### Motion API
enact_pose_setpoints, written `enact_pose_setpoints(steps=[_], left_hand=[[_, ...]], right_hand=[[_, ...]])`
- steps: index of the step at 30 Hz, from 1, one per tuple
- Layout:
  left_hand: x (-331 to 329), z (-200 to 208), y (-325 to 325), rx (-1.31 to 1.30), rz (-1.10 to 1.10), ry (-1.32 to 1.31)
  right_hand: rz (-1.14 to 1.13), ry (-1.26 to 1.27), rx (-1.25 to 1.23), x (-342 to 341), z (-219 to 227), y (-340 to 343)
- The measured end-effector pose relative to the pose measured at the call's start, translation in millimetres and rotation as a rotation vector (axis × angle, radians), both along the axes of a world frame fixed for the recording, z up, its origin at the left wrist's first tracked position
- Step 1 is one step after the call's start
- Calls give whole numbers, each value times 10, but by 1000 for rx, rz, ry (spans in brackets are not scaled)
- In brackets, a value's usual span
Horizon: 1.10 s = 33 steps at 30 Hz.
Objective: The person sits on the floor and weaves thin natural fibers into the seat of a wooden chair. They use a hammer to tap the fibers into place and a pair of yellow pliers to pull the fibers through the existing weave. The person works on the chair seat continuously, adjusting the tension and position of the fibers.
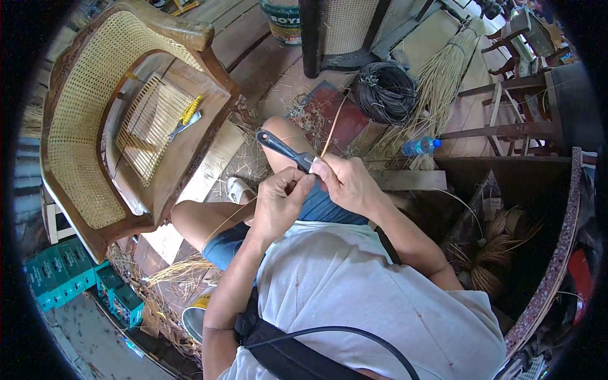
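Observation:
My right hand is closed around the blade end of a black-handled knife, whose handle points up and to the left. Its blade is mostly hidden by the thumb and fingers. A thin cane strip rises from beside the right thumb and bends away over the floor. Fingertip to fingertip with the right, my left hand pinches the strip, and a thin length trails from it toward the lower left. Where strip and blade meet is covered by my fingers.
At the left stands a wooden armchair with woven cane; a yellow-handled tool lies on its partly woven seat. Ahead are a coil of black cord, cane bundles and a water bottle. A dark open box sits to my right.

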<state>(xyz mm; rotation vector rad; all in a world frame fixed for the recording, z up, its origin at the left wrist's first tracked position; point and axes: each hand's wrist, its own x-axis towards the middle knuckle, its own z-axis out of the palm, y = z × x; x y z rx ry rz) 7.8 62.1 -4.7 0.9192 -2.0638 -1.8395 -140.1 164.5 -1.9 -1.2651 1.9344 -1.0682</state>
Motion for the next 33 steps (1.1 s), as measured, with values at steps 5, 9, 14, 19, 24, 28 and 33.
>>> enact_pose_setpoints(steps=[5, 9, 14, 19, 24, 28, 33], left_hand=[[-7, 43, 93, -251, 3, 97], [83, 75, 85, -258, -57, 105], [251, 135, 23, -207, -110, 48], [-77, 390, -40, 342, 123, -6], [-262, 158, -71, 292, 120, 112], [-274, 176, -7, 207, 153, 95], [-251, 229, -30, 305, 119, 186]], right_hand=[[-176, 5, -73, -225, 68, -70], [-243, -93, -72, -493, 105, -43], [-241, -38, -155, -627, 128, -130], [-136, -175, -22, -472, 274, -171], [-23, -318, 37, -260, 259, -142], [34, -256, -11, -218, 272, -87], [49, -299, 10, -212, 300, -82]])
